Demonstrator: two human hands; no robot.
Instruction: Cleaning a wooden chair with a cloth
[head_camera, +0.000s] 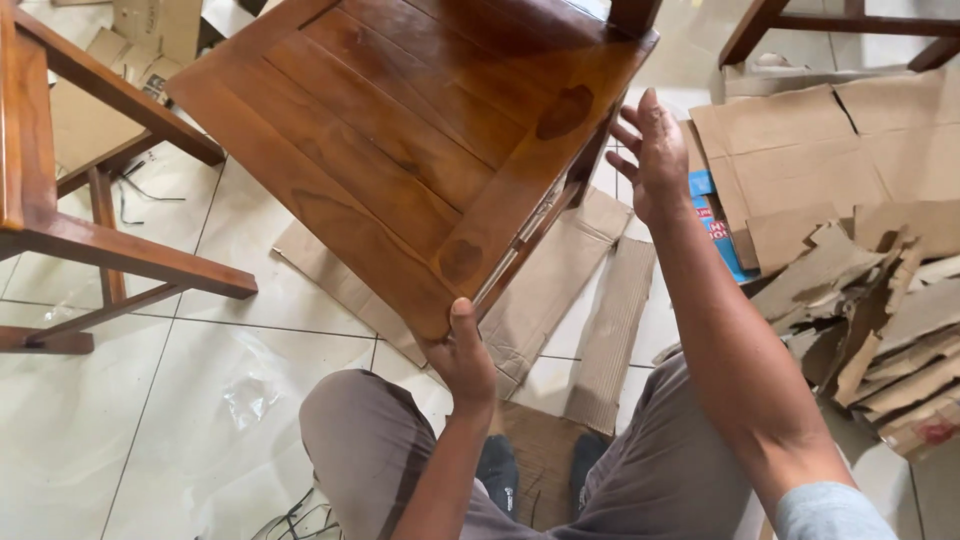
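A brown wooden chair seat (400, 130) of glossy slats fills the top middle of the head view, tilted toward me. My left hand (462, 355) grips its near corner, thumb on top and fingers under the edge. My right hand (652, 150) is raised beside the seat's right edge near the back leg, fingers spread and holding nothing. Whether it touches the wood I cannot tell. My knees in grey trousers sit below the seat.
Another wooden chair frame (60, 220) stands at the left. Torn cardboard pieces (880, 300) pile at the right, flat cardboard sheets (560, 290) lie under the seat, and a blue printed box (715, 230) sits beside them. Crumpled clear plastic (250, 395) lies on the white tiled floor.
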